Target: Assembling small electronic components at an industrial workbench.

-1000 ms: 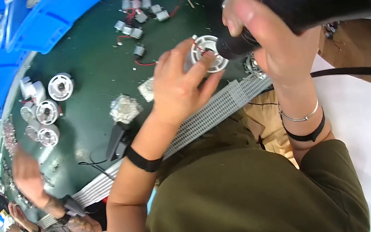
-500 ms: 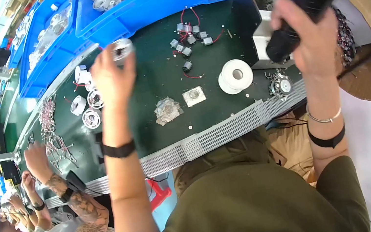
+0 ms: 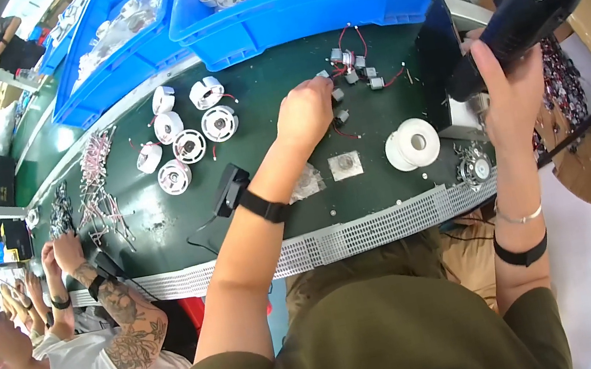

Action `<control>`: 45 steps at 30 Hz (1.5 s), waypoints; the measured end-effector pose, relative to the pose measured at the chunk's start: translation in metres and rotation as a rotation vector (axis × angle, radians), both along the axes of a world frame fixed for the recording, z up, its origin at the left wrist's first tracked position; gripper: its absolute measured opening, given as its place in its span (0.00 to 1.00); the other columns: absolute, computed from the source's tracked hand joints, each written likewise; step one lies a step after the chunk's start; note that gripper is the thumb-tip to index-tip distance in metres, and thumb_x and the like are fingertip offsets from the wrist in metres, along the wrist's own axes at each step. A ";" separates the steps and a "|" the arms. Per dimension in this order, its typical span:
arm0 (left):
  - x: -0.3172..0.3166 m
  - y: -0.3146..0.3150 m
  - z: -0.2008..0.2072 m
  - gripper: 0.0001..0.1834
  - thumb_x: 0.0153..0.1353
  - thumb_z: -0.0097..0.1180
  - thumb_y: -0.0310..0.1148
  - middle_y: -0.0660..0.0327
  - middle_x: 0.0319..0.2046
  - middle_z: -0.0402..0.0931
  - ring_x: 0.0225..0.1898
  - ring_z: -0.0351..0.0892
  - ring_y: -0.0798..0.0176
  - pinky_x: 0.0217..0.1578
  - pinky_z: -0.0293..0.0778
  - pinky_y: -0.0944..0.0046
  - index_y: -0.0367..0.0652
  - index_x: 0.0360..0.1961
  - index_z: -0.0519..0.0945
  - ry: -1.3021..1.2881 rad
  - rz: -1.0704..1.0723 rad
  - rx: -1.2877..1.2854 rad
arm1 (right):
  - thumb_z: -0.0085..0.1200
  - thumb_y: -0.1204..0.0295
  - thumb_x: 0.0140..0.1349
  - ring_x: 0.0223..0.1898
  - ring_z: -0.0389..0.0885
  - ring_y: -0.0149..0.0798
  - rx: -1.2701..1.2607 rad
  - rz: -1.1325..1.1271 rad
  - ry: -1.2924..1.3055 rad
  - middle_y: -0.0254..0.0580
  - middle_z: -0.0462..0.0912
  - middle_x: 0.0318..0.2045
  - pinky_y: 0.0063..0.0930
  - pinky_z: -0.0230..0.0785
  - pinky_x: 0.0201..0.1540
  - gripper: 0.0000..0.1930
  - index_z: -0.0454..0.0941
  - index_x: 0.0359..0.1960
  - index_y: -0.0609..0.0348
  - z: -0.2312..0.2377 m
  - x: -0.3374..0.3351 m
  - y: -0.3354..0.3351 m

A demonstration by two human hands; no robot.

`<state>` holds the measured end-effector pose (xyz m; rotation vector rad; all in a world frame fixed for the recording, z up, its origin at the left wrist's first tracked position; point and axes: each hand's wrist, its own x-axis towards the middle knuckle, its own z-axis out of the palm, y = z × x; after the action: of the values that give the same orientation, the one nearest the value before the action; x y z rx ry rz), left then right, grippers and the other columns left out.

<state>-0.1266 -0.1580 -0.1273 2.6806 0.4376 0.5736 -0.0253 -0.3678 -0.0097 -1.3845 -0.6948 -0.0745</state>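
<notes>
My left hand (image 3: 305, 113) reaches over the green bench, its fingertips pinched on a small silver motor (image 3: 322, 76) at the near-left edge of a loose group of such motors (image 3: 349, 62) with red wires. The fingers partly hide what they grip. In my right hand (image 3: 512, 87) is a black electric screwdriver (image 3: 529, 5), held tilted above the bench's right end; its tip is hard to make out. To the left of my left hand lie several white round housings, one of them a spoked housing (image 3: 220, 123); red wire ends show beside some.
Blue bins (image 3: 313, 15) of white rings line the back. A white spool (image 3: 412, 144), a clear packet (image 3: 345, 165) and a pile of metal parts (image 3: 474, 165) sit near the front edge. Screws (image 3: 96, 172) lie leftward, where a co-worker's hands (image 3: 62, 253) work.
The white round piece in my left hand now lies among the other housings. That hand has moved right to the motors. My right hand still holds the screwdriver, and the view has shifted.
</notes>
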 end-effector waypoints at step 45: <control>0.003 -0.098 0.042 0.30 0.40 0.69 0.41 0.52 0.41 0.76 0.42 0.74 0.48 0.44 0.71 0.55 0.36 0.45 0.76 -0.156 -0.497 -0.053 | 0.58 0.85 0.54 0.39 0.79 0.31 -0.031 0.169 0.383 0.41 0.78 0.41 0.22 0.74 0.44 0.17 0.72 0.46 0.68 -0.042 -0.016 -0.046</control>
<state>-0.1240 -0.2556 -0.0855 2.5293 -0.2488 0.5967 -0.0413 -0.4139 -0.0513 -1.3157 -0.4892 0.3286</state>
